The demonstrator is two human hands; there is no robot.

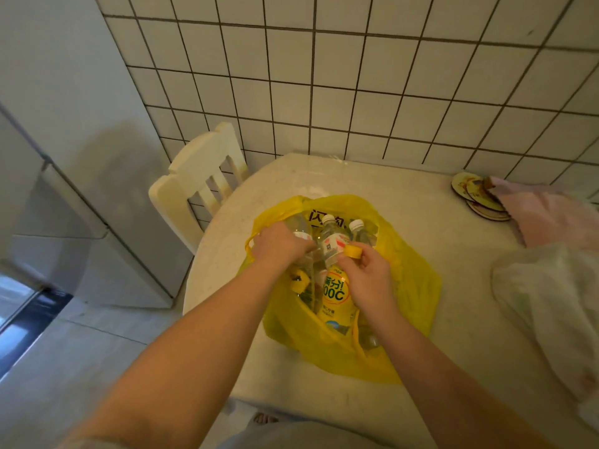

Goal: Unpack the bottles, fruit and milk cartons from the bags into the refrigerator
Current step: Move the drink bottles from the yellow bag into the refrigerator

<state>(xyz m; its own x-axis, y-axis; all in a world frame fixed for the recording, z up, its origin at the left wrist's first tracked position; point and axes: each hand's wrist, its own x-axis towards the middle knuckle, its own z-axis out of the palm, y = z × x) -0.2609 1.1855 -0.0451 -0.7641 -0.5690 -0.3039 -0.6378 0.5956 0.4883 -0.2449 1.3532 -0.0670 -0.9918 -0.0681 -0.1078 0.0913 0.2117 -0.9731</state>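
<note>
Here, nearest the camera, the right hand (369, 280) pinches the yellow cap (352, 251) of the yellow-labelled bottle (335, 296) between thumb and fingertips. The bottle lies inside the yellow bag (415, 286) on the table (437, 335). Lifting by the cap alone looks risky: the bottle seems full, the hold is small, and it could slip back onto the others. Just beside it, the left hand (280, 243) curls its fingers down over a clear bottle (298, 225); the back of the hand hides how firmly they close. With the hands this close together, pulling both bottles at once could snag the loose plastic or drag the bag, which sits near the table's front edge, toward the floor. Behind the hands, two white-capped bottles (330, 234) lean in the bag's mouth and may topple once their neighbours leave. Farther right lies a white bag (551, 303). At far left stands the refrigerator (81, 222), apparently closed, so arriving with both hands full would make opening it awkward.
</note>
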